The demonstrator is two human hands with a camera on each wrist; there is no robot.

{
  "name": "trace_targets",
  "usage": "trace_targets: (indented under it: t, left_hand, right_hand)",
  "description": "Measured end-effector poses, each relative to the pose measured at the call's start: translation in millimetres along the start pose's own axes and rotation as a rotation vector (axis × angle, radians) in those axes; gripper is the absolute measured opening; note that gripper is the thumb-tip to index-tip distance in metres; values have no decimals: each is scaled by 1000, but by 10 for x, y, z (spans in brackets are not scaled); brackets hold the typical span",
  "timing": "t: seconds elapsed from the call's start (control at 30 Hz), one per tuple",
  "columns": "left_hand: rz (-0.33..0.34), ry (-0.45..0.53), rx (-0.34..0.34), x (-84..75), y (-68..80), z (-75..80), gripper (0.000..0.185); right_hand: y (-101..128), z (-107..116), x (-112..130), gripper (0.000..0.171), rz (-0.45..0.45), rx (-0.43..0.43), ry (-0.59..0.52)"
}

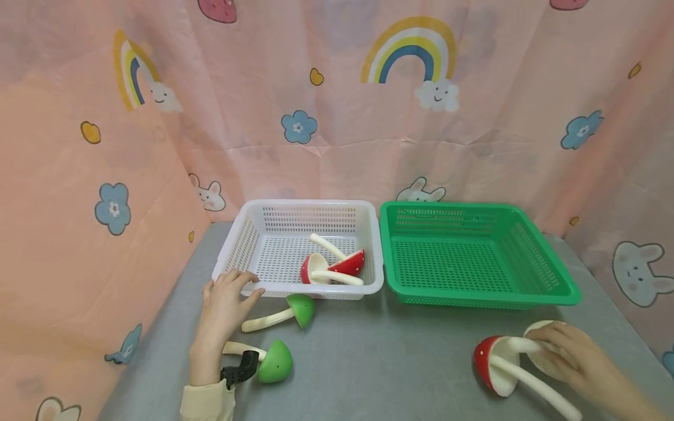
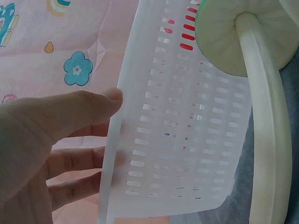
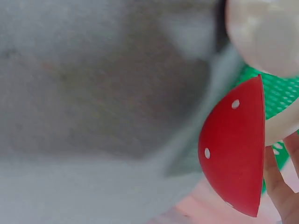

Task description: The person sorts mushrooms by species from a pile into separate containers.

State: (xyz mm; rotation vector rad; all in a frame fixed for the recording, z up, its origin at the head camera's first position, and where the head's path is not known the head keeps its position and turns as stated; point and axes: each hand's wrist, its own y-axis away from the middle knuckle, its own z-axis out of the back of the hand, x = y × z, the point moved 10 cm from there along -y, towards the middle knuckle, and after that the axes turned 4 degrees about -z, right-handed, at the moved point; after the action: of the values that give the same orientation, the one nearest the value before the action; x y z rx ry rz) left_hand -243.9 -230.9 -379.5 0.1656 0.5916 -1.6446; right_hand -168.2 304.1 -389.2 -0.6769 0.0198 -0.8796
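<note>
A grey table (image 1: 400, 362) fills the lower part of the head view, its surface matte and evenly lit with only soft shadows. Pink printed cloth (image 1: 337, 152) hangs behind its far edge and along its left and right edges, closing the table in on 3 sides. The cloth is creased and falls in loose folds. Its print shows 2 rainbows with smiling white clouds, 1 above the far edge (image 1: 409, 58) and 1 toward the far left corner (image 1: 138, 73), along with blue flowers (image 1: 298, 126), white rabbit faces (image 1: 638, 272), small yellow hearts (image 1: 90, 132) and red strawberries at the top.
</note>
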Motion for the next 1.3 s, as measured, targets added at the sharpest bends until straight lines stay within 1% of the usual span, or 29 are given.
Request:
trace_targets:
  t: [0.03,0.1,0.13,0.17,0.3,0.47,0.5,0.6,0.67,0.73,0.9,1.0,1.17,1.27,1.3]
  left_hand:
    - [0,-1,0,-1,1,0,23]
    - [4,-1,-1,2,3,2,23]
    - [6,-3,-1,3,4,3,22]
    - [7,-4,-1,2,4,7,22]
    - [10,-4,-1,2,0,20,21]
    - [7,-8,2,-11,-5,20,20]
    - [7,-9,1,-13,-5,20,20]
    - [5,-11,-1,-16,-6,17,20]
    - [5,-10,-2,-18,-7,18,20]
    - [5,-8,-3,-20,-9,19,20]
    - [7,-6,4,-22,-7,13,20]
    - [10,-6,8,-18,-3,9,20]
    - [12,0,6,-15,-4,7,21]
    - [11,1,4,-16,-6,10,21]
    - [12,1,4,-16,-7,12,21]
  right_hand:
    - [-20,22,26,22,-10,10,8]
    - [-74,71,96,16,-9,26,19]
    - [-108,94,137,17,-4,37,24]
    - [-145,116,183,14,9,45,18]
    - [-312,195,368,20,55,61,-19]
    - [-526,256,595,19,84,71,-61]
    - [-570,264,639,23,84,73,-59]
    - [-708,264,758,44,78,87,-58]
    - [-805,248,817,52,60,108,-53]
    - [-900,231,881,55,61,123,-60]
    - [-1138,180,1015,55,76,140,-101]
    - [-1273,111,1032,55,51,155,-106]
    - [-1495,2,1044,54,71,140,-121]
    - [-1626,-81,1020,50,60,142,-131]
    - [-1670,-117,1004,48,44,148,-135]
